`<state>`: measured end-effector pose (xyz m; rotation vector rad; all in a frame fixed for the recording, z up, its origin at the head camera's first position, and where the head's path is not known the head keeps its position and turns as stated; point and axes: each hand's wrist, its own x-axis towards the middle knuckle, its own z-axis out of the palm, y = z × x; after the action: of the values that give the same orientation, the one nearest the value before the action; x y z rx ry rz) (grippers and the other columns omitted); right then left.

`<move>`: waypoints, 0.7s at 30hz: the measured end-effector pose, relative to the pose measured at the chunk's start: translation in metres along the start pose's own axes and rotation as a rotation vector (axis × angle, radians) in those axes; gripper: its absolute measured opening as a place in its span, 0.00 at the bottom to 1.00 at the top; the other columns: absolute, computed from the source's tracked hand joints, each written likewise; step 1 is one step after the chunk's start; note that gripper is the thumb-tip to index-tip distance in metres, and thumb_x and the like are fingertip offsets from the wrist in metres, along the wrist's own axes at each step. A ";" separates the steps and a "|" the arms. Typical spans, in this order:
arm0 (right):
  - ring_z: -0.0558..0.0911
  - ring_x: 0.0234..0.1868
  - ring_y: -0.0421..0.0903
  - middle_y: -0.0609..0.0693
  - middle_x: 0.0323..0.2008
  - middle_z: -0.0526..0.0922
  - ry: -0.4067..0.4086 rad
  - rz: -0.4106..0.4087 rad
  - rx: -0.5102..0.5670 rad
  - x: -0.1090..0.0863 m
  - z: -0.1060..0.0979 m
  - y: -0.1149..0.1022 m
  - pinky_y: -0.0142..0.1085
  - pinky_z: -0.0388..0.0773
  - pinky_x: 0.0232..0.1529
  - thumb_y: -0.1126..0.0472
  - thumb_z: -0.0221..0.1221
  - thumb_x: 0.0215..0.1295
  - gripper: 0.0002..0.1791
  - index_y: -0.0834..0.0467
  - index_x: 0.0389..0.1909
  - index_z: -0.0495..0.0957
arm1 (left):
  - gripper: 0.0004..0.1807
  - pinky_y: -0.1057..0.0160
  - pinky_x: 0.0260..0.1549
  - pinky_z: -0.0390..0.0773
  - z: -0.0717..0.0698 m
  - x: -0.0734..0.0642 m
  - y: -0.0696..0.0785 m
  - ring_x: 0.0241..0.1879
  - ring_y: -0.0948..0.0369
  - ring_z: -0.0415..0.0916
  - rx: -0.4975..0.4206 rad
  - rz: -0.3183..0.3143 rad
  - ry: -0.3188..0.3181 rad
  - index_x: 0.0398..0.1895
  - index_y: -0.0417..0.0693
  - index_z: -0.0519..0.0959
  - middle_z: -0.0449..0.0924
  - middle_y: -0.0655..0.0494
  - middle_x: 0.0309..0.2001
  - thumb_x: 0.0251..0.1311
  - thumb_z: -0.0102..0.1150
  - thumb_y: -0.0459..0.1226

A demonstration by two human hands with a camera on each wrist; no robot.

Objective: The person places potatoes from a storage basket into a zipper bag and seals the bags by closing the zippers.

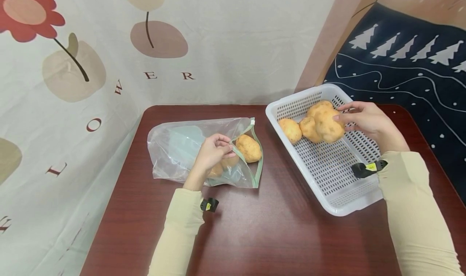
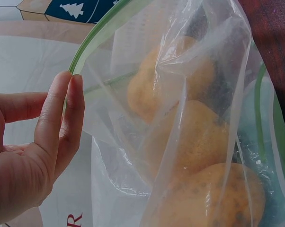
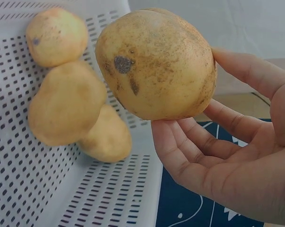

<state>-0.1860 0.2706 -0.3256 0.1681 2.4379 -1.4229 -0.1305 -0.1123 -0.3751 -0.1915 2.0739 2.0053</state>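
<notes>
My right hand (image 1: pixel 367 120) holds a potato (image 3: pixel 156 64) between thumb and fingertips, raised over the white basket (image 1: pixel 306 179). Dark blemishes mark the potato's skin in the right wrist view. Three more potatoes, one of them a rounded potato (image 1: pixel 290 130), lie together at the basket's far end. A clear zip bag (image 1: pixel 160 146) with a green-edged mouth lies on its side, its opening facing the basket. My left hand (image 1: pixel 214 152) pinches the bag's green rim (image 2: pixel 83 49), lifting it. Inside are potatoes; one potato (image 1: pixel 249 148) sits right at the mouth, others show through the plastic.
The dark red table (image 1: pixel 276 235) carries the bag on the left and the basket on the right. A printed cloth (image 1: pixel 236 45) hangs along the table's back and left sides. Dark blue fabric with white trees (image 1: pixel 400 73) hangs behind the basket at right.
</notes>
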 end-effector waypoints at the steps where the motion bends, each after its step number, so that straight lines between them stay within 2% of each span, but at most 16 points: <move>1: 0.75 0.38 0.39 0.55 0.49 0.67 -0.001 -0.002 -0.001 0.000 0.001 -0.001 0.32 0.82 0.41 0.49 0.63 0.56 0.35 0.63 0.57 0.63 | 0.13 0.65 0.35 0.84 0.000 0.000 0.000 0.25 0.61 0.76 0.003 -0.001 -0.001 0.45 0.21 0.66 0.69 0.46 0.29 0.57 0.50 0.21; 11: 0.76 0.37 0.36 0.52 0.46 0.69 -0.018 -0.055 0.049 0.002 0.010 -0.016 0.30 0.82 0.38 0.56 0.63 0.57 0.29 0.65 0.55 0.65 | 0.13 0.64 0.35 0.84 0.000 0.001 0.000 0.25 0.61 0.76 0.015 -0.005 0.002 0.44 0.21 0.66 0.70 0.46 0.29 0.57 0.50 0.21; 21: 0.74 0.41 0.40 0.55 0.49 0.69 -0.038 -0.100 0.080 0.004 0.028 -0.027 0.30 0.83 0.38 0.56 0.63 0.56 0.29 0.65 0.56 0.67 | 0.12 0.65 0.35 0.84 0.000 0.002 0.000 0.25 0.62 0.76 0.013 -0.016 0.001 0.44 0.23 0.67 0.69 0.45 0.30 0.57 0.51 0.21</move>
<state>-0.1906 0.2331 -0.3170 0.0363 2.3902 -1.5526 -0.1325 -0.1119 -0.3757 -0.2068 2.0790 1.9824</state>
